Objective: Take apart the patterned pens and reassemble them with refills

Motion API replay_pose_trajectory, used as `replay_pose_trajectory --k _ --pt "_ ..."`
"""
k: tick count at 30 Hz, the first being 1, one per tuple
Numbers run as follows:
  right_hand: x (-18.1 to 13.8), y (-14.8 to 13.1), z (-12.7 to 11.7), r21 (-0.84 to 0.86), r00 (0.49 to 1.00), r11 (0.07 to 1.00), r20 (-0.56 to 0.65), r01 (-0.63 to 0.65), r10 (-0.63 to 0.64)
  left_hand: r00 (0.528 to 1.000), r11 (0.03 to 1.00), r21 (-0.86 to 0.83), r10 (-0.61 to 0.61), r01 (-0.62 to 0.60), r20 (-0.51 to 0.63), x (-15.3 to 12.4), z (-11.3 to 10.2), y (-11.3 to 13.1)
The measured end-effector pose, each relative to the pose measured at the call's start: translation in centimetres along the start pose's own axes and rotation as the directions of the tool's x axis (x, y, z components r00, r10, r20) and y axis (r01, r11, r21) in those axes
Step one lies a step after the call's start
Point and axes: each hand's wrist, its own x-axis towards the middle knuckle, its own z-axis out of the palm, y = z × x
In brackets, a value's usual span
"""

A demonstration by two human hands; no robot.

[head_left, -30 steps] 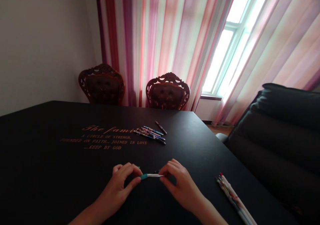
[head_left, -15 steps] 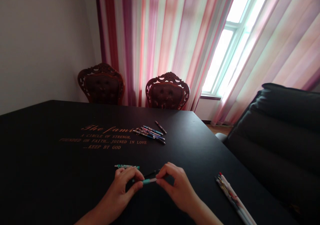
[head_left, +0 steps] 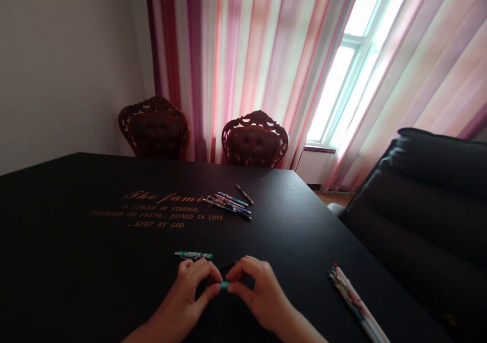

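Near the front of the black table [head_left: 125, 272], my left hand [head_left: 192, 284] pinches a small teal pen part [head_left: 224, 285] between thumb and fingers. From the other side, my right hand [head_left: 261, 288] pinches close to the same part, with the fingertips of both hands almost meeting. Most of the part is hidden by the fingers. A green patterned pen barrel [head_left: 194, 255] lies just beyond my left hand. Behind the fingertips, a thin dark stick [head_left: 229, 265] rests on the table, partly covered by my right hand.
Several patterned pens [head_left: 232, 203] lie in a loose pile further back, with one dark pen [head_left: 244, 194] apart from them. On the right lie several long pale and dark pens [head_left: 357, 300]. Two carved chairs [head_left: 254, 142] stand beyond the table; a black armchair [head_left: 429, 196] is on the right.
My right hand has moved left and slightly down towards my left hand. The clear length that showed between my hands is no longer visible; only a short teal piece shows.
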Motion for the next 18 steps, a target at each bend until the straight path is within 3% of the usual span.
replay_pose_trajectory --k 4,7,12,18 --pt "0.1 -0.1 -0.2 -0.057 0.999 0.997 0.022 0.049 -0.047 1.0 1.0 0.028 0.006 -0.006 0.004 0.2 -0.2 -0.2" --pt "0.5 0.4 -1.3 -0.083 0.998 0.995 -0.027 0.052 -0.054 0.999 0.994 0.111 0.022 -0.017 -0.046 0.4 -0.7 -0.8" --pt "1.5 2.6 -4.2 -0.035 0.979 0.998 -0.197 -0.056 0.048 0.992 0.955 0.293 -0.013 0.049 -0.123 0.8 -1.3 -1.7" --pt "1.8 4.6 -5.8 0.046 0.971 0.992 -0.204 -0.116 0.123 0.992 0.941 0.335 -0.015 0.055 -0.121 0.9 -1.5 -1.8"
